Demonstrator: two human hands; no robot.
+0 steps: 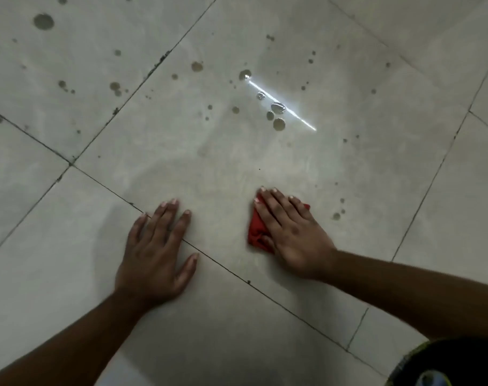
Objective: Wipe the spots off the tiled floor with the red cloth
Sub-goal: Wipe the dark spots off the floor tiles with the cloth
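Red cloth (257, 229) lies under right hand's fingers (276, 207)

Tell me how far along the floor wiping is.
Early. The tile just ahead of both hands looks clean. The right hand presses the red cloth flat; the left hand braces on the floor. Many spots remain: droplets farther ahead, a large spot far left, a few right of the cloth.
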